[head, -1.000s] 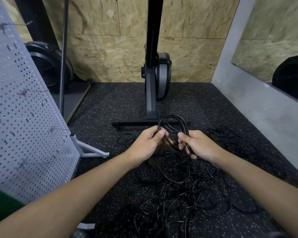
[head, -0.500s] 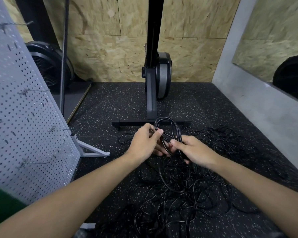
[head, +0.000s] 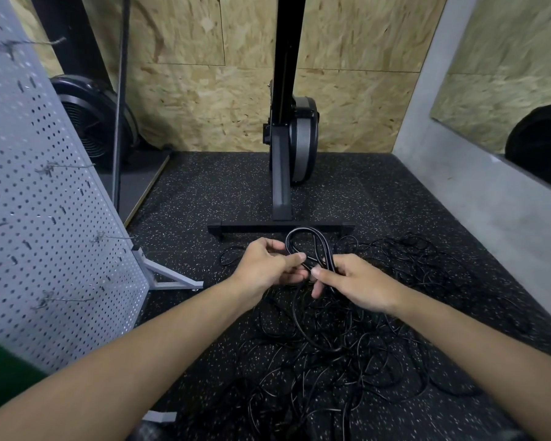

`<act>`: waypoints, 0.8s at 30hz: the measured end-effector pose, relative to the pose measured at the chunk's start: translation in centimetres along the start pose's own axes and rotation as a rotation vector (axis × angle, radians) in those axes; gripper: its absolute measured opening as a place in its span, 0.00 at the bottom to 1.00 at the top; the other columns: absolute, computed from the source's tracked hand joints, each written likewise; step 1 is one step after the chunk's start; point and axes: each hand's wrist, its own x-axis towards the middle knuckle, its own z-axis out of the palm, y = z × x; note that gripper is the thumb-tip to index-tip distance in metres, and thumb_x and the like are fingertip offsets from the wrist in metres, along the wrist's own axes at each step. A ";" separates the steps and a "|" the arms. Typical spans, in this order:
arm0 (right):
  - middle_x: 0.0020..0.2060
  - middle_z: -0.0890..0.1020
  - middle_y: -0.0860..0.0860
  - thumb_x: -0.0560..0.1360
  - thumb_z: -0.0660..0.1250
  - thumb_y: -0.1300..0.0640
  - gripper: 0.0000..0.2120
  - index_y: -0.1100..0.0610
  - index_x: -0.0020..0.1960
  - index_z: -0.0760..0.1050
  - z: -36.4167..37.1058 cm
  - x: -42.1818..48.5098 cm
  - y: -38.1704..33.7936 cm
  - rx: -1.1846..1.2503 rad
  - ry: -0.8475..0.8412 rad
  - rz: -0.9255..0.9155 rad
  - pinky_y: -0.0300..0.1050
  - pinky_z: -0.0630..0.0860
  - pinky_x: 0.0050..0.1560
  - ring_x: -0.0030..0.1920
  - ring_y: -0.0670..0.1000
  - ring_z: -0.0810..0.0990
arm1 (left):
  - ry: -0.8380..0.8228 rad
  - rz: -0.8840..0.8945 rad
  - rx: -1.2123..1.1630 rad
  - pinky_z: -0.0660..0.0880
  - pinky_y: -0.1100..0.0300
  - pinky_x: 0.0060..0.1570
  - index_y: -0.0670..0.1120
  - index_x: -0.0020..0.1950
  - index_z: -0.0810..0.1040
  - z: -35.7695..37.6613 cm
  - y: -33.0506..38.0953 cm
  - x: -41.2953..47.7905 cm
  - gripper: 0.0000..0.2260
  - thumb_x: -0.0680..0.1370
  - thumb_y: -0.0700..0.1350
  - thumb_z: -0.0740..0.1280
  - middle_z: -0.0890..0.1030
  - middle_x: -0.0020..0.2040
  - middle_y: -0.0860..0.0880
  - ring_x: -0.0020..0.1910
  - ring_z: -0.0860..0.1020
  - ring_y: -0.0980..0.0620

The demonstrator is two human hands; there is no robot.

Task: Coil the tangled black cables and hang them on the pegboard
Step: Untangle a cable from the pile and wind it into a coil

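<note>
A small coil of black cable (head: pixel 309 241) stands up between my two hands, its loops rising above my fingers. My left hand (head: pixel 264 265) pinches the cable at the coil's left side with thumb and fingers. My right hand (head: pixel 353 283) grips the bundled loops from the right. A long strand hangs from the coil down into the tangled pile of black cables (head: pixel 341 354) spread on the speckled floor below. The grey pegboard (head: pixel 39 202) stands at the left with several metal hooks (head: pixel 109 237) sticking out.
A black exercise machine (head: pixel 287 148) stands on the floor just beyond my hands, its base bar (head: pixel 255 227) crossing in front. The pegboard's white foot (head: pixel 169 278) juts out at the left. A grey wall (head: pixel 477 218) runs along the right.
My hands have drawn closer together. The coil's loops have tightened and narrowed between them, and my left hand has shifted right onto the cable.
</note>
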 end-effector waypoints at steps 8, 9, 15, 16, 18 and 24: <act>0.35 0.82 0.51 0.85 0.63 0.49 0.15 0.55 0.45 0.78 -1.1 0.0 -1.2 0.339 0.151 0.068 0.42 0.72 0.34 0.32 0.46 0.77 | -0.157 0.081 0.170 0.82 0.50 0.59 0.43 0.64 0.73 0.4 -1.1 0.4 0.18 0.81 0.52 0.72 0.86 0.56 0.45 0.57 0.85 0.49; 0.35 0.82 0.51 0.85 0.63 0.49 0.14 0.56 0.47 0.79 -1.2 0.1 -1.4 0.455 0.149 0.079 0.42 0.72 0.33 0.33 0.47 0.78 | -0.229 0.088 0.244 0.79 0.50 0.64 0.46 0.64 0.75 0.4 -1.2 0.3 0.14 0.81 0.50 0.71 0.86 0.59 0.48 0.61 0.83 0.51; 0.36 0.80 0.49 0.85 0.62 0.56 0.09 0.61 0.54 0.77 -1.6 0.1 -1.8 0.835 0.130 0.053 0.41 0.79 0.37 0.37 0.48 0.81 | -0.293 0.249 0.518 0.79 0.49 0.64 0.51 0.64 0.74 0.6 -2.9 0.3 0.14 0.81 0.39 0.70 0.85 0.55 0.49 0.59 0.83 0.50; 0.36 0.80 0.50 0.85 0.62 0.57 0.09 0.61 0.54 0.77 -1.7 0.0 -1.8 0.850 0.117 0.051 0.40 0.79 0.38 0.36 0.49 0.81 | -0.231 0.255 0.476 0.80 0.50 0.61 0.50 0.62 0.74 0.6 -2.9 0.3 0.12 0.81 0.41 0.71 0.86 0.52 0.50 0.55 0.84 0.50; 0.37 0.80 0.50 0.85 0.62 0.57 0.09 0.61 0.55 0.78 -1.8 -0.2 -1.8 0.823 0.085 0.050 0.41 0.78 0.41 0.37 0.49 0.82 | -0.066 0.372 0.514 0.80 0.58 0.50 0.50 0.57 0.73 0.2 -2.7 0.6 0.09 0.81 0.43 0.72 0.86 0.45 0.51 0.44 0.84 0.57; 0.36 0.80 0.50 0.85 0.63 0.57 0.08 0.61 0.54 0.78 -2.0 -0.3 -2.0 0.859 0.098 0.012 0.40 0.78 0.42 0.37 0.50 0.81 | -0.034 0.565 0.885 0.75 0.62 0.49 0.51 0.53 0.84 -1.2 -2.8 1.2 0.04 0.79 0.49 0.75 0.79 0.48 0.53 0.47 0.78 0.58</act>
